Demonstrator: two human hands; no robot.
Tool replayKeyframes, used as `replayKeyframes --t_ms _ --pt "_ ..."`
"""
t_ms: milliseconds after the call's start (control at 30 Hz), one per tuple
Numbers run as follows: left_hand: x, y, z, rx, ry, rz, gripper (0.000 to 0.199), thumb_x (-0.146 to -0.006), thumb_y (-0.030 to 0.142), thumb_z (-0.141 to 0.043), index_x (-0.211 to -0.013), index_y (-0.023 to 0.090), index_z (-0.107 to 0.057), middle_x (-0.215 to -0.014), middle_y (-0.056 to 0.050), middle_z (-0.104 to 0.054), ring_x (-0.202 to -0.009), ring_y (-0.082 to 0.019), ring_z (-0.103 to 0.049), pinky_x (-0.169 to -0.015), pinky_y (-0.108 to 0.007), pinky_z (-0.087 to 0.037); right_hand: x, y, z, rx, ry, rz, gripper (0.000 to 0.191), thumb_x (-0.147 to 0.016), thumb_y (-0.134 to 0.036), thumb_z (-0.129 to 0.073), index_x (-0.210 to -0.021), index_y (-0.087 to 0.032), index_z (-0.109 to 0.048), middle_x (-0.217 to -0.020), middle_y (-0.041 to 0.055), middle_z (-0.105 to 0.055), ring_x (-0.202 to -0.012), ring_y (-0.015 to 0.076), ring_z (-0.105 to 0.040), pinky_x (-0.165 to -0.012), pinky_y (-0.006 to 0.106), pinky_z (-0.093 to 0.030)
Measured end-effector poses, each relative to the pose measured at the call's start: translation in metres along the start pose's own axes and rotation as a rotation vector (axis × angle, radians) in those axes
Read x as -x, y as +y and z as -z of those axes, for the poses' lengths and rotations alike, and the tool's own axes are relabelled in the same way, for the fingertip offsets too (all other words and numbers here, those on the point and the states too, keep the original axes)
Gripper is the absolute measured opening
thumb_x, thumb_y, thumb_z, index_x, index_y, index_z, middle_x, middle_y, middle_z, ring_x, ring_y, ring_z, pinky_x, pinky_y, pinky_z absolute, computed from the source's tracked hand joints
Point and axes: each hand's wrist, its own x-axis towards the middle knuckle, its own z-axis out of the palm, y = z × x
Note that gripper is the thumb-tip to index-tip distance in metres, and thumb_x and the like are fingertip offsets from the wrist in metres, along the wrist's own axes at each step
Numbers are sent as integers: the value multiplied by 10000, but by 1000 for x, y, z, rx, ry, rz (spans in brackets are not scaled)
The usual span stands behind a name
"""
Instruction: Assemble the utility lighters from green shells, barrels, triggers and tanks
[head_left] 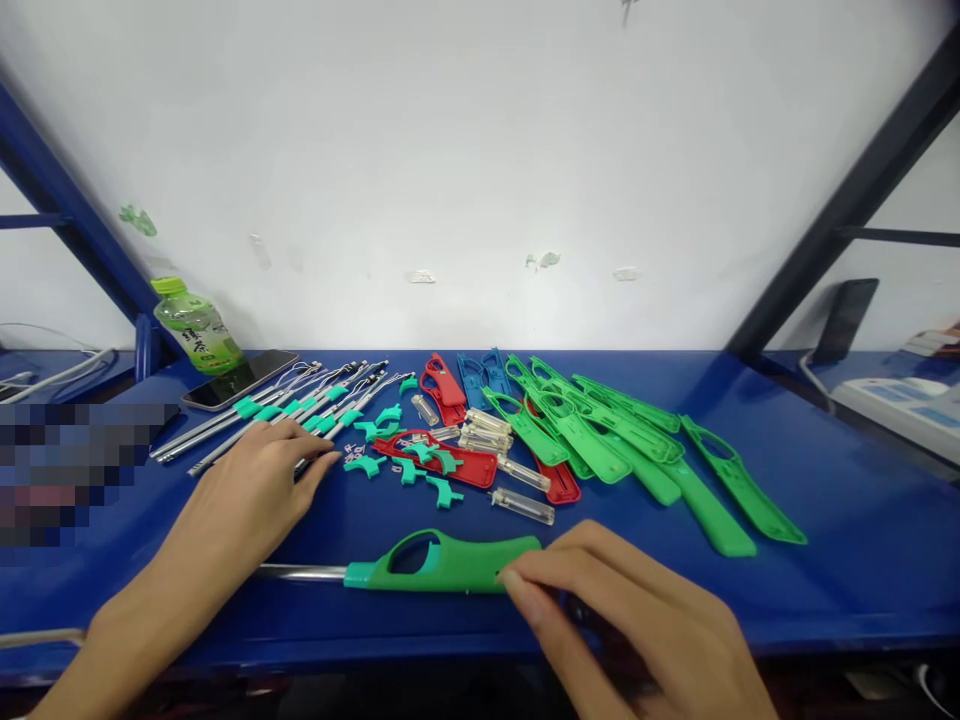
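A green gas lighter (465, 566) with a teal collar and a metal tube lies on its side near the table's front edge. My right hand (637, 620) is at its handle end, thumb and forefinger pinched together on the handle; a dark spot shows at the fingertips. My left hand (262, 475) rests over the near ends of several metal lighter tubes (225, 430) with teal collars and wires. Its thumb and forefinger tips come close together, and what is between them is hidden. Teal triggers (445, 492) and tiny white clips (354, 453) lie just right of it.
Green handle shells (577, 435) are heaped on the right, red shells (465, 464) and blue ones (484, 375) in the middle. Clear fuel cartridges (523, 505) lie among them. A phone (240, 380) and a green-capped bottle (196, 325) stand at back left, before a white wall (480, 150).
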Motion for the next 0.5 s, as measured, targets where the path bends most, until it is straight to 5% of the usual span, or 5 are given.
replayKeyframes --t_ms 167,267,367,500 --pt "17 12 8 74 4 -24 465 -1134 469 -463 -1102 201 -842 -1093 -57 -816 -1049 -298 -752 -962 -427 -590 8 21 -3 281 -128 -86 121 -1060 -279 -716 -1151 -323 -782 -1061 -13 -790 -763 170 -822 -653 254 -673" --pt "45 20 10 206 46 -159 442 -1115 596 -526 -1162 277 -827 -1159 -32 -802 -1071 -258 -773 -938 -350 -628 10 26 -10 445 -141 -62 316 -864 -283 -913 -1162 -282 -808 -1116 52 -799 -669 239 -825 -470 311 -643" --pt "68 28 9 236 -5 -283 429 -1086 598 -630 -1423 350 -723 -1376 -14 -755 -1166 -210 -780 -980 -268 -636 10 26 -17 504 -122 -30 484 -688 -226 -1013 -1129 -256 -817 -1106 84 -802 -638 286 -827 -441 358 -646" --pt "72 41 8 285 92 -384 303 -1155 512 -555 -1306 336 -749 -1191 14 -809 -1031 -161 -805 -923 -218 -621 12 29 -20 464 -197 -82 406 -789 -223 -958 -1138 -293 -765 -1152 42 -774 -651 237 -814 -495 344 -645"
